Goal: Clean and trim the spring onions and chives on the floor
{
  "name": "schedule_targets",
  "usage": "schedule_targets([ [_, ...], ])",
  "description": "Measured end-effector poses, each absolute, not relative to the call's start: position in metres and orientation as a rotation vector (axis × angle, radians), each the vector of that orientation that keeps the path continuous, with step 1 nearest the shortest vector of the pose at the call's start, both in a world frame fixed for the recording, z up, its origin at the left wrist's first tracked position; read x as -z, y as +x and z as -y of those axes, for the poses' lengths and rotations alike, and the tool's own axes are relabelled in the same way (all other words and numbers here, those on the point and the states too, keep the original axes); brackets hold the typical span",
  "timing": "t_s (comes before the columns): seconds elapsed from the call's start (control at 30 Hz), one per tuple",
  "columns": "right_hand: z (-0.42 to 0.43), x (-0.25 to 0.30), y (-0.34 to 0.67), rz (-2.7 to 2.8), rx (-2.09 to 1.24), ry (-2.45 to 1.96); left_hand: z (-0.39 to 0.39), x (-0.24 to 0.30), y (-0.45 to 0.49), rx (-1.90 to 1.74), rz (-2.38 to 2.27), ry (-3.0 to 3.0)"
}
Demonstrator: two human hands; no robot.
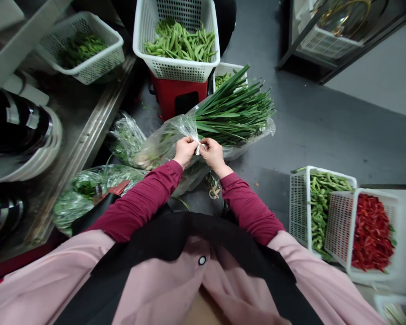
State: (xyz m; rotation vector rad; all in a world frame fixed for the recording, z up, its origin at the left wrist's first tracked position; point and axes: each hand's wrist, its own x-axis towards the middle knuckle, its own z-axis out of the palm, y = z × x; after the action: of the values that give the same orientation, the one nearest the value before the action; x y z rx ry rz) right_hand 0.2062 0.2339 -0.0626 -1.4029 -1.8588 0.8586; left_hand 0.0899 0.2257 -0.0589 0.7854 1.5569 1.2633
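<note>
L hand (pixel 185 151) & R hand (pixel 214 153): fingers pinched tight on clear plastic bag (pixel 176 140) neck, twist mostly hidden by fingers; chives (pixel 233 113) in bag, ends cut off by nothing, bag end hazy.

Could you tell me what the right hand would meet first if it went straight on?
Probably the gathered neck of the clear plastic bag, which the right hand pinches; depth is hard to judge here.

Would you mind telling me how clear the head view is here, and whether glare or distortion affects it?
In the head view, the left hand and right hand look sharp under even light, with no obvious motion blur; glare shows on the plastic bag and steel counter edge; wide-angle distortion bends the frame's edges, stretching the pink sleeve.
</note>
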Motion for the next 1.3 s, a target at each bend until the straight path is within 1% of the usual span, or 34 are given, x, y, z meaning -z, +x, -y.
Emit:
schedule_targets([
  [0.1,-0.233,0.066,0.207,1.688,-1.071,-1.407,-0.223,0.060,0.090,-1.209,-1.303,0.605],
  [0.17,-0.233,0.066,0.210,1.660,-1.122,-1.403,-0.222,0.058,0.087,-1.182,-1.279,0.633],
  [0.27,-0.234,0.062,0.216,1.842,-0.999,-1.372,-0.222,0.050,0.078,-1.092,-1.384,0.854],
  [0.43,-0.236,0.051,0.218,2.212,-0.733,-1.376,-0.229,0.034,0.062,-0.784,-1.500,1.301],
  [0.53,-0.237,0.047,0.215,2.357,-0.640,-1.419,-0.234,0.026,0.062,-0.658,-1.531,1.369],
  [0.63,-0.237,0.048,0.211,2.347,-0.629,-1.433,-0.235,0.024,0.071,-0.621,-1.645,1.340],
  [0.73,-0.239,0.051,0.208,2.122,-0.713,-1.464,-0.235,0.029,0.084,-0.773,-1.699,1.137],
  [0.83,-0.241,0.057,0.208,1.805,-0.949,-1.494,-0.232,0.039,0.092,-0.958,-1.526,0.775],
  [0.93,-0.243,0.059,0.213,1.601,-1.306,-1.444,-0.228,0.046,0.090,-0.970,-1.272,0.572],
  [1.0,-0.245,0.057,0.219,1.627,-1.378,-1.392,-0.227,0.046,0.084,-0.949,-1.215,0.592],
  [1.03,-0.245,0.054,0.221,1.693,-1.319,-1.372,-0.227,0.044,0.080,-0.943,-1.220,0.628],
  [1.2,-0.244,0.036,0.227,2.211,-0.720,-1.281,-0.227,0.027,0.072,-0.904,-1.392,0.859],
  [1.3,-0.244,0.033,0.226,2.434,-0.544,-1.280,-0.227,0.019,0.075,-0.862,-1.484,0.927],
])
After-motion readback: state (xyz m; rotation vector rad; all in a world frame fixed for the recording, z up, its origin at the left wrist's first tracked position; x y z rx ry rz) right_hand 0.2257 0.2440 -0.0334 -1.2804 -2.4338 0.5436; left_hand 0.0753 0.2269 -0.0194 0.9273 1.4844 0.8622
